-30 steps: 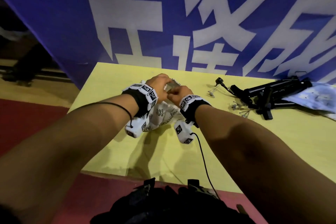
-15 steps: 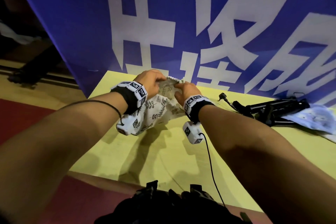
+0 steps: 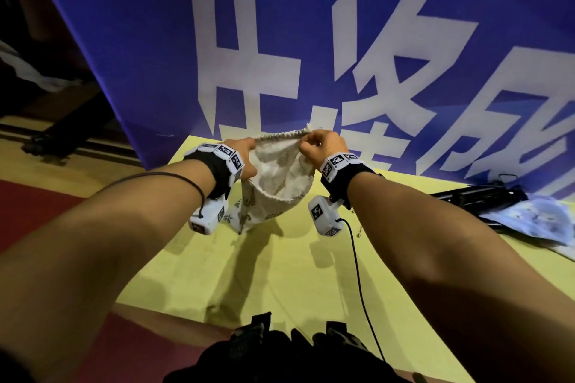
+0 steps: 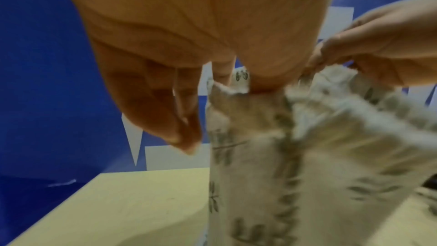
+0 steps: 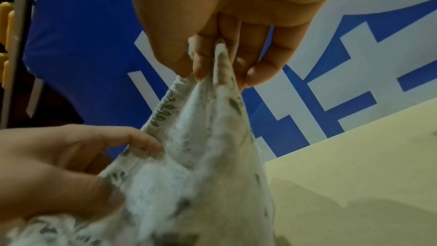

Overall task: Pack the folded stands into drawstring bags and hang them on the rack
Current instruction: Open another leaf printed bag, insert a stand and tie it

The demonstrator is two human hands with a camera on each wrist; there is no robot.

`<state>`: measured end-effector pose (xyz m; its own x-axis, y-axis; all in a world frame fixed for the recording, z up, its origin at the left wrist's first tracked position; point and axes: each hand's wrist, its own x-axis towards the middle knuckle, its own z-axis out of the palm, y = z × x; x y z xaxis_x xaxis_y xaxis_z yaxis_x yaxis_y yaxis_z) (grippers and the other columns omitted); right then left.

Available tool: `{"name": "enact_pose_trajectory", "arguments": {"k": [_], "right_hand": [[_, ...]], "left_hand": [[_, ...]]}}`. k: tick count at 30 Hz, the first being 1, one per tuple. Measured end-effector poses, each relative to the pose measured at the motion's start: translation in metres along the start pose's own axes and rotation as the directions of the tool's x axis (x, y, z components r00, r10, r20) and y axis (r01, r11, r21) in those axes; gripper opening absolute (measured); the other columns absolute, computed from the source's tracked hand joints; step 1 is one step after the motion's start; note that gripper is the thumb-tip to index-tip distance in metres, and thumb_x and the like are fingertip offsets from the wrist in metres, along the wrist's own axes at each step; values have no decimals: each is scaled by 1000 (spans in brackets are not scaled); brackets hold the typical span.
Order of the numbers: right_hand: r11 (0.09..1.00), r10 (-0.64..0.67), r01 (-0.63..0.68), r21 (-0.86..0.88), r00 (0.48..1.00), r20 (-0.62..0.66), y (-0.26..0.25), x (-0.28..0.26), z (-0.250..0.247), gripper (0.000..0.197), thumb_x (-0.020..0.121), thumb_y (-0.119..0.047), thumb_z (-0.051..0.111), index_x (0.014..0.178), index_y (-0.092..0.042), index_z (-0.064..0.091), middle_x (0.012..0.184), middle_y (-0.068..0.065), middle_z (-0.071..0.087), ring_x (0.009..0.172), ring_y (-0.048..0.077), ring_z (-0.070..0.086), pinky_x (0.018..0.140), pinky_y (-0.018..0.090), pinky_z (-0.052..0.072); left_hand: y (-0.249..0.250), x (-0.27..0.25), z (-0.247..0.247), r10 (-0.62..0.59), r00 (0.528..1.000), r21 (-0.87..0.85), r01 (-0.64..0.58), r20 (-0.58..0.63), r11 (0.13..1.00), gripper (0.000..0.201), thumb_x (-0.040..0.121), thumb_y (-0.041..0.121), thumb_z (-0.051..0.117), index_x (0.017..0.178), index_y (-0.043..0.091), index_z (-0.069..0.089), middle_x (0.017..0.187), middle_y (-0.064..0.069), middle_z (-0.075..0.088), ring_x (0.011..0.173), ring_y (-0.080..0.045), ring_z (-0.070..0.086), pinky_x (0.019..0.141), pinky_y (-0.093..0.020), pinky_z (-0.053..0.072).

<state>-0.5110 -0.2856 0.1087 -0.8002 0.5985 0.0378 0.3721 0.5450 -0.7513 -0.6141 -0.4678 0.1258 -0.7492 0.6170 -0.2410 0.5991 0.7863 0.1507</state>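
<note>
Blue banner (image 3: pixel 140 50) with large white characters upright behind everything; yellow table (image 3: pixel 280 274) butted against its lower edge; red floor (image 3: pixel 28 211) to the left of the table. On the table's far right, black folded stands (image 3: pixel 479 196) lying flat near the banner, partly overlapped by a pale blue cloth (image 3: pixel 541 221); well apart from the hands. Above the table's middle, cream drawstring bag (image 3: pixel 273 183) printed with grey-green leaf sprigs, held up in the air, mouth stretched wide toward the head camera, pale inside showing, bottom corner hanging down close to the tabletop; contact with the tabletop not clear. Left hand (image 3: pixel 241 154) at the left side of the bag's rim, thumb and forefinger pinched on the hem, remaining fingers (image 4: pixel 179 111) curled loosely and clear of the fabric. Right hand (image 3: pixel 323 146) at the right side of the rim, thumb and fingertips (image 5: pixel 201 66) nipped together on a gathered fold of the hem. White marker bands on both wrists; thin black cable (image 3: pixel 357 264) trailing from the right wrist across the table.
</note>
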Motion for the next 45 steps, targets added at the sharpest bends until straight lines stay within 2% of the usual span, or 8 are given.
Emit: {"name": "enact_pose_trajectory", "arguments": {"k": [4,8,15,21,29,32,38,45], "right_hand": [[998,64,-64,23,997,-29,6,-1,-4,9,88,-26,61,94,-21,64,83,-2,63,77,20,64,68,31,54],[991,123,-124,-41,992,-23,25,-9,-11,15,90,-26,59,103,-23,63,80,-3,62,72,18,64,57,23,45],[964,240,-236,-126,971,18,81,-29,-45,20,92,-26,57,112,-25,60,71,-4,65,55,10,60,48,20,39],[918,347,-344,-198,938,-23,137,-46,-89,33,89,-32,57,121,-25,59,111,6,67,88,28,63,79,33,52],[853,452,-482,-201,874,-177,221,-60,-178,35,89,-29,57,122,-17,57,115,11,63,101,33,61,87,37,52],[819,483,-503,-274,864,-142,256,-63,-206,37,89,-23,56,125,-16,56,123,14,56,107,38,58,92,43,52],[802,500,-441,-402,865,48,323,-51,-228,50,82,-19,67,131,-17,54,136,9,46,115,39,56,94,46,51],[816,453,-295,-498,861,232,351,-23,-222,93,59,-20,87,140,-25,41,140,4,37,120,41,52,97,54,49]], "left_hand": [[18,5,-6,6,998,-155,-15,-62,988,60,84,-2,47,135,29,50,131,-10,56,98,-31,62,75,-31,53],[41,14,-5,61,985,-147,-86,-162,985,46,88,1,48,122,27,64,129,-6,60,107,-30,61,89,-34,53],[104,28,10,182,981,-35,-185,-74,982,39,84,13,55,121,22,65,121,-8,65,104,-33,63,90,-38,53],[173,40,27,257,966,105,-257,15,961,20,79,22,55,88,16,72,87,-11,70,68,-30,61,69,-38,57],[275,65,51,288,940,268,-329,180,905,13,75,20,59,64,12,56,65,-11,61,49,-21,54,52,-26,45],[306,74,66,293,937,276,-337,188,900,33,82,34,57,61,14,43,59,-7,49,46,-18,43,51,-21,35],[353,94,109,287,939,327,-337,190,883,44,80,58,48,77,16,59,74,-10,63,59,-23,57,53,-22,41],[378,110,134,207,950,315,-276,234,908,39,85,45,50,60,16,43,62,-6,50,50,-19,45,53,-22,37]]}}
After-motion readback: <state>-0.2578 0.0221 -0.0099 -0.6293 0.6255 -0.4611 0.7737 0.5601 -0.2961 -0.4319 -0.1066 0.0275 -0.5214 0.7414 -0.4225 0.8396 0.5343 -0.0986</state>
